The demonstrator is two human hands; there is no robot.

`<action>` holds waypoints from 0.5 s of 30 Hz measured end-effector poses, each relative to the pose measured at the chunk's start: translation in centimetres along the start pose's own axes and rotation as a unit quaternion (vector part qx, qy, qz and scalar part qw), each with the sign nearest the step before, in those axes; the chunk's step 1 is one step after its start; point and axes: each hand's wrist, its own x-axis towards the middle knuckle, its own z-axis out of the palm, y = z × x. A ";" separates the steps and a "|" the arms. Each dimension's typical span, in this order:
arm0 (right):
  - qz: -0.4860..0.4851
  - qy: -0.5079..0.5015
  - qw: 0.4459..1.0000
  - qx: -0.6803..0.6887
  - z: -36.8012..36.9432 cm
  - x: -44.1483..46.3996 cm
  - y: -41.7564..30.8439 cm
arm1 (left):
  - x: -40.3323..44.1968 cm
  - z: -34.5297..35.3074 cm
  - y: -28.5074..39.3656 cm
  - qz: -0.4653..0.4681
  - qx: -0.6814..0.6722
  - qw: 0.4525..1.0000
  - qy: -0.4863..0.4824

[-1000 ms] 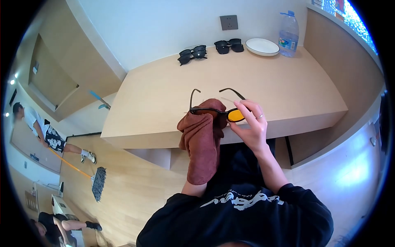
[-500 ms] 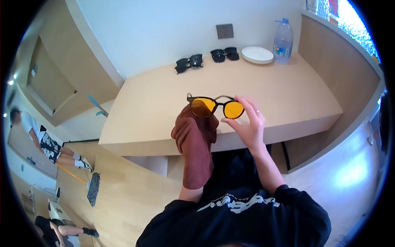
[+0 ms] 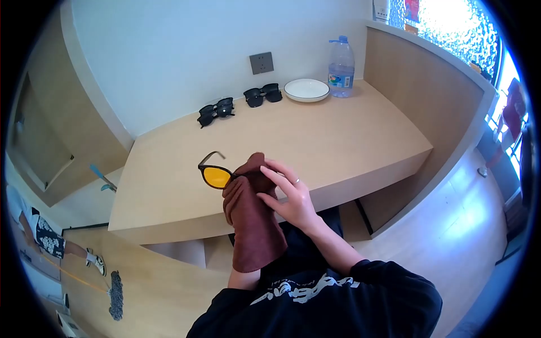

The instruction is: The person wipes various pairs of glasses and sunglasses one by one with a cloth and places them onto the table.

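Note:
A brown cloth [image 3: 255, 239] covers my left hand entirely; only the left wrist [image 3: 244, 279] shows below it. Through the cloth, that hand grips dark-framed glasses [image 3: 216, 177] with yellow lenses, held above the front edge of the desk. One yellow lens and one temple arm stick out to the left, while the cloth hides the other lens. My right hand [image 3: 294, 200], with a ring on one finger, pinches the cloth from the right over the covered lens, its thumb below and fingers above.
On the wooden desk [image 3: 338, 135], dark sunglasses [image 3: 217, 111] and another dark pair [image 3: 263, 95] lie near the wall. A white plate [image 3: 307, 90] and a plastic bottle [image 3: 341, 67] stand beside them. A wooden partition [image 3: 428, 96] borders the right side. At left, a person holds a mop [image 3: 116, 296].
The cloth has come up over the right-hand lens, which was uncovered before. My right hand has shifted from the frame's bare end onto the cloth. The view has turned to the right.

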 end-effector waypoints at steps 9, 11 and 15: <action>0.007 0.011 1.000 -0.006 0.5 -1.3 0.8 | -1.8 2.1 5.1 0.094 0.746 0.658 -0.044; 0.033 0.012 0.999 -0.018 0.8 -1.4 0.8 | -1.5 -0.6 2.8 0.232 0.682 0.693 -0.002; 0.047 0.034 0.998 -0.026 0.7 -1.2 1.5 | -0.5 -3.6 -2.8 0.417 0.496 0.759 0.065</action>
